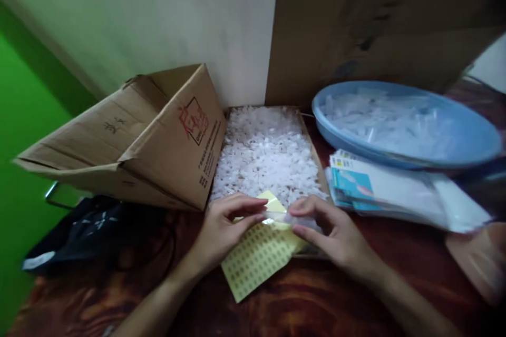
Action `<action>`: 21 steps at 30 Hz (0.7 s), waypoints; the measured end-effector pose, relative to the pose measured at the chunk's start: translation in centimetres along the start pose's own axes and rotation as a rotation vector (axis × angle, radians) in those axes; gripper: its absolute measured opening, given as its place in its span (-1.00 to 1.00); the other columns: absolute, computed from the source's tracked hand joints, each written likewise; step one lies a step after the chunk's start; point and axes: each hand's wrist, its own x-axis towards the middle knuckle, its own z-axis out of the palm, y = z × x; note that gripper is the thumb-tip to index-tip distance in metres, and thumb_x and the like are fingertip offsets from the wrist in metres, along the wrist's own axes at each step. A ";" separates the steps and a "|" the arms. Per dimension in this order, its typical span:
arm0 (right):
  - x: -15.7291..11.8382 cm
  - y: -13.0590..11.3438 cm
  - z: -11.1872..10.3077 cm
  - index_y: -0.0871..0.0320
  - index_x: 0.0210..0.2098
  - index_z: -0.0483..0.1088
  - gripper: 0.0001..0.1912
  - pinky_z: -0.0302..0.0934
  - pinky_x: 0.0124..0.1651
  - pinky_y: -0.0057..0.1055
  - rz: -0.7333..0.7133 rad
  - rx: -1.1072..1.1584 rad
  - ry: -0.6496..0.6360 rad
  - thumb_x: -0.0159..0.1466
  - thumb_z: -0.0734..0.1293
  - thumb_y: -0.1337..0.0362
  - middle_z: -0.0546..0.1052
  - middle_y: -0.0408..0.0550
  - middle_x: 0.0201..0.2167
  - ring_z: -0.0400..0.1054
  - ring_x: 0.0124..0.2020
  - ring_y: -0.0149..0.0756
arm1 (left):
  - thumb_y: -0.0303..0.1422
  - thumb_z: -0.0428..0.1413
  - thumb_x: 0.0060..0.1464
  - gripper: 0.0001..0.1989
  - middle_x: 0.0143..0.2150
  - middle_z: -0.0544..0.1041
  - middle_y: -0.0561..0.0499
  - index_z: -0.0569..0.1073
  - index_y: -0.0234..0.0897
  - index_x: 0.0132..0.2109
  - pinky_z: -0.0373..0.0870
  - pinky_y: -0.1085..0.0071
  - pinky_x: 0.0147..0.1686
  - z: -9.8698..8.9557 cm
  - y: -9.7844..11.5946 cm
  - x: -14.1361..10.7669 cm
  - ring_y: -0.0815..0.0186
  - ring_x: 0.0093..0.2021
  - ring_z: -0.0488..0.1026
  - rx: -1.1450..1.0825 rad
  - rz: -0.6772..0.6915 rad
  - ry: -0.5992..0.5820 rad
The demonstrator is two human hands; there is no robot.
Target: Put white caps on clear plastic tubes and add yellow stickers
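My left hand [233, 224] pinches one end of a small transparent plastic packet [275, 216] between thumb and fingers. At its other end, my right hand [326, 226] is closed on the same packet. What is inside the packet is too blurred to make out. Beneath both hands lies a yellow sticker sheet [259, 258] with rows of small marks, tilted over the near end of a shallow cardboard tray [316, 160]. Many small whitish, translucent plastic pieces [272, 152] fill the tray.
An open cardboard box [169, 152] leans at left, beside a dark bag [79, 242]. A blue basin [336, 137] of translucent packets stands at right, with stacked plastic sleeves [407, 195] before it. A blurred tan shape [478, 258] is near the right edge of the wooden table [316, 300].
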 end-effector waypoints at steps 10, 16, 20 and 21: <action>1.4 -2.2 0.4 0.14 -0.20 0.47 -0.66 0.39 -0.05 -0.26 -0.072 -0.170 0.026 0.23 0.51 0.03 0.54 0.02 -0.27 0.45 -0.14 -0.14 | -0.32 0.40 -0.03 -0.88 -0.36 0.70 -0.07 0.70 -0.25 -0.31 0.62 0.42 -0.33 2.1 -0.3 0.0 0.20 -0.37 0.66 0.059 -0.101 0.095; 1.7 -2.2 0.5 0.14 -0.19 0.47 -0.67 0.40 -0.06 -0.26 -0.142 -0.177 -0.048 0.26 0.49 0.03 0.53 0.03 -0.27 0.45 -0.15 -0.13 | -0.20 0.39 -0.02 -0.76 -0.39 0.68 -0.09 0.70 -0.25 -0.24 0.62 0.34 -0.28 1.5 0.3 0.4 0.13 -0.30 0.66 0.119 -0.075 0.130; 1.4 -2.2 0.6 0.15 -0.18 0.47 -0.67 0.40 -0.07 -0.26 -0.170 -0.206 -0.002 0.27 0.47 0.03 0.53 0.04 -0.27 0.45 -0.15 -0.13 | -0.18 0.39 -0.02 -0.75 -0.39 0.68 -0.10 0.70 -0.25 -0.25 0.62 0.33 -0.28 0.0 0.7 1.3 0.13 -0.29 0.65 0.131 -0.040 0.080; 1.2 -2.3 0.6 0.15 -0.18 0.46 -0.67 0.40 -0.07 -0.26 -0.173 -0.218 0.017 0.28 0.47 0.03 0.53 0.04 -0.27 0.45 -0.16 -0.13 | -0.18 0.39 -0.02 -0.75 -0.39 0.68 -0.10 0.70 -0.25 -0.25 0.61 0.33 -0.28 0.0 0.8 1.6 0.13 -0.29 0.65 0.129 -0.030 0.058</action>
